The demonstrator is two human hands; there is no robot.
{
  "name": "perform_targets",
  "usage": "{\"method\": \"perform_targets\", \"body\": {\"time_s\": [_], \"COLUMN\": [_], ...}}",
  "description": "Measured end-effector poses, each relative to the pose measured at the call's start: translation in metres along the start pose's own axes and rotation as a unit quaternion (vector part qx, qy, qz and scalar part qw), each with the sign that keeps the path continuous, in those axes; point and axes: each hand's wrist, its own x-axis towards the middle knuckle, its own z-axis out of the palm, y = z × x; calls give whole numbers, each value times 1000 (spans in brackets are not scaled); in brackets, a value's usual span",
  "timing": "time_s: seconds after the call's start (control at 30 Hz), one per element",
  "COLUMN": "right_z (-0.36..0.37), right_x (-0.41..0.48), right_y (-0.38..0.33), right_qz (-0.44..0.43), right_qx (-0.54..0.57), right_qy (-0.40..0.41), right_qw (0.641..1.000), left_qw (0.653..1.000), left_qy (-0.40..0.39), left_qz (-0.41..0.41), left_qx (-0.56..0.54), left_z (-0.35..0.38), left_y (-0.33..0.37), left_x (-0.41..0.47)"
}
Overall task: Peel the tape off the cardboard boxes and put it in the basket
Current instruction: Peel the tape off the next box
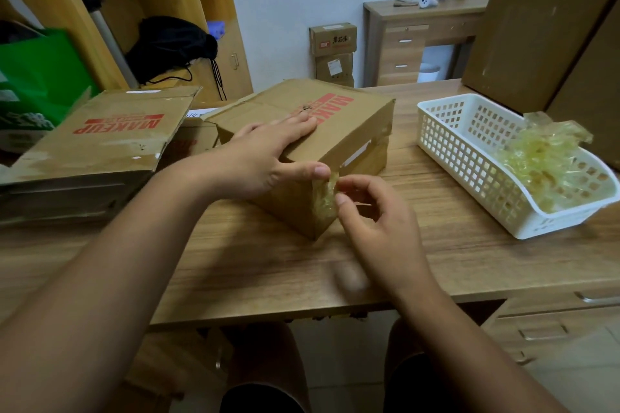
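A wood-grain desk (268, 265) fills the foreground, with open shelving behind on the left and a smaller desk against the far wall. In the middle sits a cardboard box (349, 131) printed with red "MAKEUP" lettering. The left hand (265, 157) lies flat on its lid with straight fingers, and the thumb presses at the near top edge. The right hand (375, 211) pinches the lifted end of a yellowish tape strip (327, 193) between thumb and fingertip at the box's near corner. The rest of the strip looks stuck down along that corner.

A white plastic basket (469, 178) stands to the right, well apart from the box, holding a heap of crumpled tape (543, 161). A second MAKEUP box (110, 137) lies on the left, and a large plain carton (543, 27) leans behind the basket.

The likely trouble is the strip tearing. It looks old and brittle, so a sharp pull could snap it and leave a remnant on the cardboard. It may also strip off the paper surface. If the left hand eases its pressure, the box could slide or tip towards the pull. The freed tape may cling to the fingers instead of dropping into the basket.
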Motion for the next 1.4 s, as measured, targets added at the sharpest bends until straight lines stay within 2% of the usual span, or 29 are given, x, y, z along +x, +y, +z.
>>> {"method": "perform_targets", "body": {"time_s": [0.2,0.43,0.67,0.8,1.03,1.13,1.27,1.4], "right_z": [1,-5,-9,-11,9,14,4,-12], "right_x": [3,12,-5,-21,-43,-41,-32,-24], "right_y": [6,9,7,6,2,-2,3,7], "right_qz": [29,28,10,-11,6,-1,9,13], "right_qx": [23,68,107,101,80,62,92,148], "right_qy": [22,28,70,62,10,-15,4,64], "right_qw": [999,997,992,993,997,998,996,987], "left_qw": [994,996,989,982,970,966,971,992], "left_qy": [71,-8,73,117,164,186,187,113], "left_qz": [-23,-1,-25,-39,-54,-66,-69,-35], "left_qx": [74,86,122,144,173,169,135,35], "left_z": [9,-7,8,18,30,33,27,5], "left_y": [11,-5,9,19,33,40,42,21], "left_x": [6,5,16,21,23,23,21,10]}}
